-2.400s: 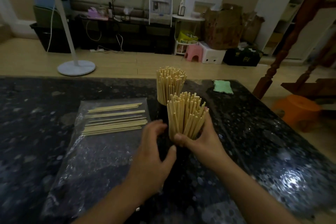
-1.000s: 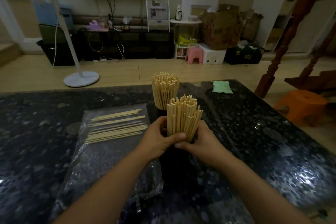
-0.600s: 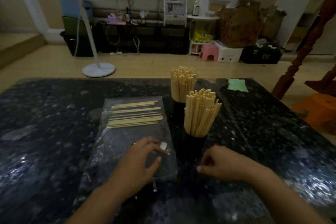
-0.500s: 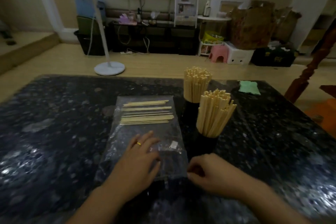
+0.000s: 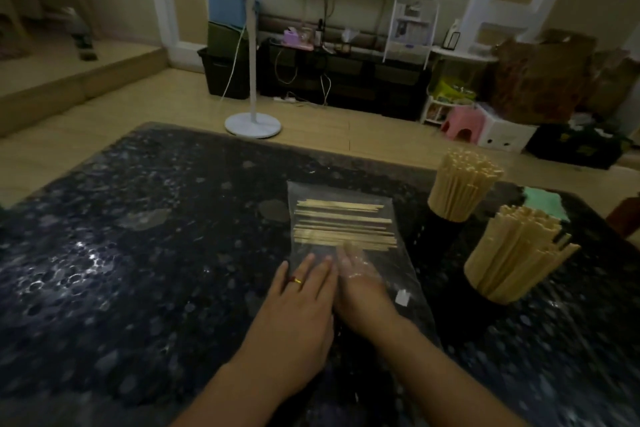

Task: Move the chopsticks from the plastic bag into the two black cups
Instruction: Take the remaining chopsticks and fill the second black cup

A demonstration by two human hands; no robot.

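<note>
A clear plastic bag (image 5: 405, 274) lies flat on the dark speckled table (image 5: 138, 253), with several pale chopsticks (image 5: 343, 225) lying crosswise in its far end. My left hand (image 5: 301, 295) lies flat on top of the bag's near part, fingers straight, a ring on one finger. My right hand (image 5: 360, 284) is inside the bag under the film, its straight fingertips reaching the nearest chopsticks. To the right stand two black cups, the far cup (image 5: 445, 230) and the near cup (image 5: 485, 305), each packed with upright chopsticks. Neither hand touches them.
A green cloth (image 5: 543, 201) lies behind the near cup. Past the table's far edge a white fan stand (image 5: 252, 125) is on the wooden floor. A pink stool (image 5: 462, 121) and boxes sit along the back wall.
Both hands let go of the bundle in the near cup and moved left to the bag. The left hand flattened on it and the right hand slid inside. The view swung left.
</note>
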